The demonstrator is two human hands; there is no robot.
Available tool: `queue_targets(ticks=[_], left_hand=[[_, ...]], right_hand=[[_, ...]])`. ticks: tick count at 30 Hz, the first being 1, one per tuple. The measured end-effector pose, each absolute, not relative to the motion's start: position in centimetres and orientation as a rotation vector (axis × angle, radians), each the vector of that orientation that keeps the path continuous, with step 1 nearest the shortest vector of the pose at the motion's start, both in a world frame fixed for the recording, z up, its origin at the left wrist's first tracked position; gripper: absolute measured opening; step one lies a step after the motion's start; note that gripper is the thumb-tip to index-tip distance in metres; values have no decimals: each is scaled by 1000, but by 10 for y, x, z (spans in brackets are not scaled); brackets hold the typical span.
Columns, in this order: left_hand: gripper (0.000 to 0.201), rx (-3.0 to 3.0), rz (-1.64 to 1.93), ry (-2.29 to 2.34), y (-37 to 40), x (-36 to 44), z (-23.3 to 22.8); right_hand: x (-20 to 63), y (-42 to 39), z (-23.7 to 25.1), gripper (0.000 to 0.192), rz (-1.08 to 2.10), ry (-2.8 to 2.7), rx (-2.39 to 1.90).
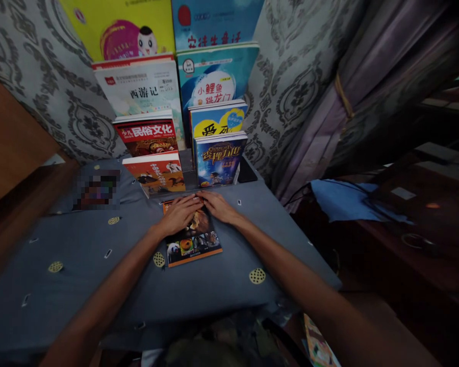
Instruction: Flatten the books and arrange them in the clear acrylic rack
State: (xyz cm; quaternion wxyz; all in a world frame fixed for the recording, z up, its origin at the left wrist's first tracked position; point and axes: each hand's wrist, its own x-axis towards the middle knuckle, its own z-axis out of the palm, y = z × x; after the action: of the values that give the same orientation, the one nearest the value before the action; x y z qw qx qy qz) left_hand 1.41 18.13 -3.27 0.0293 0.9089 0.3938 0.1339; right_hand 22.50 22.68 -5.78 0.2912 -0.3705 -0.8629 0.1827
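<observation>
Head view: both hands lie flat, palms down, on the far end of an animal picture book [193,237] that rests face up on the grey-covered tabletop [80,255]. The left hand [180,214] covers the book's upper left corner and the right hand [219,205] its upper right, fingertips almost meeting. Neither hand has a closed grip on anything; the fingers are spread and pressing, not curled round an edge.

Just beyond the fingertips stand two stepped rows of upright books: the red-and-white book [156,173] ahead of the left hand, the blue fantasy book [219,159] ahead of the right, with taller ones rising behind against the patterned wall.

As a judgement, the stepped display looks mostly built, while the flat book is the one not yet stood up among the rest.
</observation>
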Motion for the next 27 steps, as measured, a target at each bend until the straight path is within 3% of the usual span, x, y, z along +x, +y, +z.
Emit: queue_targets(ticks=[17, 27], left_hand=[[50, 2787, 356, 976, 145, 25, -19], [41, 2822, 329, 748, 103, 34, -13]], right_hand=[[225, 224, -56, 49, 509, -2300, -1033], [224, 222, -52, 51, 511, -2317, -1059]])
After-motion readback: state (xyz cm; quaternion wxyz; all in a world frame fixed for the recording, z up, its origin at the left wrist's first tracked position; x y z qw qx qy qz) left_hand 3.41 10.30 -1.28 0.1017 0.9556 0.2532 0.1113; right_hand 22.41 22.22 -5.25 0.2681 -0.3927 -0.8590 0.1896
